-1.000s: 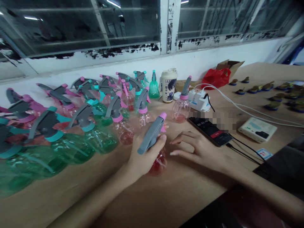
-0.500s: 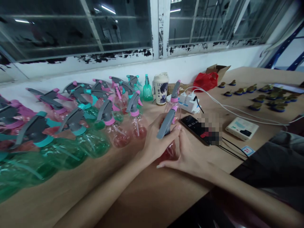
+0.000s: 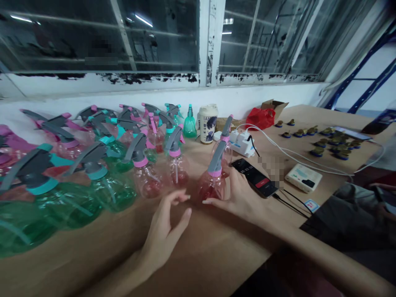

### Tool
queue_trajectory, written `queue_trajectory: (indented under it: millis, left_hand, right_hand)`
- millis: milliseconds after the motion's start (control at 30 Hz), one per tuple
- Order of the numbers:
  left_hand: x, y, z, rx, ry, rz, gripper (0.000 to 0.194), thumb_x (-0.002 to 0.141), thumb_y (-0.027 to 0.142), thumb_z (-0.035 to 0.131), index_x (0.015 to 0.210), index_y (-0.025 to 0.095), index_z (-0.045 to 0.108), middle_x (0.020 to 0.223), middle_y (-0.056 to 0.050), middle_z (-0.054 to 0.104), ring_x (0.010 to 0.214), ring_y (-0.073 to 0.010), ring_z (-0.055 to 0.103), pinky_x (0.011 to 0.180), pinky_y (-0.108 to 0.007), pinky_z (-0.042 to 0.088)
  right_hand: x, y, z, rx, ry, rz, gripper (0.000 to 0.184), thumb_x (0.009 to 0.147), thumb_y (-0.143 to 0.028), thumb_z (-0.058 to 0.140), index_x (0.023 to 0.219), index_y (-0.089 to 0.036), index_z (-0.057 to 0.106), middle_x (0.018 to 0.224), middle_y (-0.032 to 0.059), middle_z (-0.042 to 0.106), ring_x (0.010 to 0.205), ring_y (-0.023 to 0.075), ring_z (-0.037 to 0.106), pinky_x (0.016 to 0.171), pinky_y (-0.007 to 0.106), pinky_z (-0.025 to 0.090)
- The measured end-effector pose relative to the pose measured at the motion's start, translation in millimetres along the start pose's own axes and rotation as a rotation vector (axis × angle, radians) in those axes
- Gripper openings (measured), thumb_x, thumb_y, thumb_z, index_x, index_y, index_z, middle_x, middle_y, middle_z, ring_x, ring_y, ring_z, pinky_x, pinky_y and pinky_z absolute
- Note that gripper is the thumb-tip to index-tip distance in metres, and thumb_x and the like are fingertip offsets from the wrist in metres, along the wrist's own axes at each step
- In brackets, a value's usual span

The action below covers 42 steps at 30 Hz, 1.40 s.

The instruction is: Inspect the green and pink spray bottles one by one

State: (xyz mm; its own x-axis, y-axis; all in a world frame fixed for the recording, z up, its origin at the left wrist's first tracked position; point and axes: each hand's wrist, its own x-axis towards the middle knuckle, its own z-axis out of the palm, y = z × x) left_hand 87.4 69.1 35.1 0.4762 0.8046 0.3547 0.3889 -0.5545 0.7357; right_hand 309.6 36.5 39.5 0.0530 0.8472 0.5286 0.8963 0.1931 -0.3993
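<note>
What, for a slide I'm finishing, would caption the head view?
Right hand's grip around a pink-collared spray bottle; left hand's grip open near other spray bottles.

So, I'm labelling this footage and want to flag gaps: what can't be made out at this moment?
All in the head view:
Lower right side of the front pink bottle: covered by the right hand.
Part of the pink bottle behind it: blocked by the front one.
Nearest green bottle: cut off by the left edge.
Finer print on the cup: too small.
</note>
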Motion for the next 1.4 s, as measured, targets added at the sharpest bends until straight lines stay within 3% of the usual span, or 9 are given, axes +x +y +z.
queue_trajectory:
  millis: [133,300,433,533,700,1033,1200,1300,1400]
  left_hand:
    - [-28.0,-6.6,-16.6,0.071,-0.126,-0.018,0.011,0.090,0.026,0.045,0.100,0.025,0.049,0.090,-0.002,0.061,0.085,-0.0183,0.060,0.076,-0.034,0.050]
    - [-27.7,-5.7,-14.9,0.211,-0.147,0.108,0.011,0.087,0.020,0.043,0.088,0.024,0.053,0.083,0.000,0.062,0.077,-0.0172,0.063,0.069,-0.031,0.054]
    - [-31.6,-13.3,-5.3,0.481,-0.153,0.337,0.025,0.081,0.013,0.046,0.101,0.023,0.055,0.099,-0.005,0.065,0.091,-0.0232,0.064,0.077,-0.041,0.055]
    - [-34.5,-17.6,-3.2,0.628,-0.182,0.426,0.034,0.079,0.016,0.050,0.112,0.020,0.054,0.117,-0.009,0.061,0.105,-0.0279,0.060,0.082,-0.046,0.054]
    - [-33.1,-20.8,-5.5,0.739,-0.212,0.440,0.042,0.081,0.025,0.052,0.123,0.019,0.051,0.131,-0.011,0.052,0.117,-0.0292,0.052,0.088,-0.047,0.051]
    - [-31.4,-23.2,-6.3,0.749,-0.228,0.439,0.045,0.082,0.029,0.052,0.126,0.021,0.047,0.133,-0.008,0.051,0.118,-0.0280,0.052,0.088,-0.047,0.052]
    - [-30.7,-25.3,-8.6,0.803,-0.205,0.504,0.047,0.081,0.031,0.053,0.126,0.021,0.047,0.132,-0.009,0.052,0.115,-0.0273,0.054,0.087,-0.044,0.054]
    - [-29.8,-26.6,-8.3,0.834,-0.198,0.526,0.047,0.081,0.031,0.053,0.127,0.020,0.047,0.131,-0.009,0.053,0.113,-0.0271,0.056,0.086,-0.044,0.054]
    - [-29.4,-27.8,-7.5,0.870,-0.199,0.549,0.048,0.081,0.032,0.051,0.127,0.019,0.046,0.130,-0.008,0.054,0.112,-0.0267,0.057,0.087,-0.044,0.054]
  right_hand:
    - [23.4,11.1,10.1,-0.112,0.015,-0.023,0.080,0.064,-0.071,0.057,0.119,-0.016,0.040,0.105,0.0172,0.057,0.096,0.0363,0.055,0.076,0.051,0.045]
    - [52.6,8.8,16.9,-0.289,0.025,-0.029,0.070,0.069,-0.064,0.058,0.116,-0.014,0.044,0.107,0.0195,0.057,0.100,0.0387,0.053,0.078,0.053,0.041]
    - [67.1,5.4,19.3,-0.378,-0.008,-0.019,0.069,0.069,-0.061,0.060,0.113,-0.010,0.046,0.105,0.0217,0.057,0.101,0.0390,0.052,0.081,0.054,0.040]
    - [73.6,5.9,21.8,-0.399,-0.011,-0.021,0.067,0.070,-0.060,0.060,0.111,-0.010,0.047,0.107,0.0224,0.057,0.102,0.0394,0.051,0.086,0.056,0.036]
    - [80.2,9.0,26.4,-0.384,-0.019,-0.005,0.068,0.068,-0.059,0.063,0.111,-0.010,0.047,0.108,0.0230,0.057,0.104,0.0403,0.051,0.085,0.056,0.037]
    - [82.0,6.8,29.9,-0.338,0.006,0.019,0.069,0.071,-0.056,0.062,0.117,-0.009,0.044,0.108,0.0226,0.057,0.105,0.0400,0.051,0.085,0.055,0.039]
    - [67.6,5.5,9.4,-0.167,0.078,-0.019,0.070,0.075,-0.055,0.059,0.128,-0.014,0.035,0.115,0.0189,0.057,0.104,0.0343,0.055,0.084,0.049,0.044]
    - [58.7,16.1,-17.1,-0.097,0.093,0.045,0.054,0.077,-0.052,0.057,0.117,-0.016,0.047,0.104,0.0137,0.063,0.086,0.0285,0.062,0.069,0.041,0.049]
    - [61.1,40.9,-40.8,-0.090,0.097,0.144,0.030,0.081,-0.044,0.055,0.096,-0.019,0.060,0.089,0.0086,0.067,0.077,0.0243,0.063,0.065,0.038,0.048]
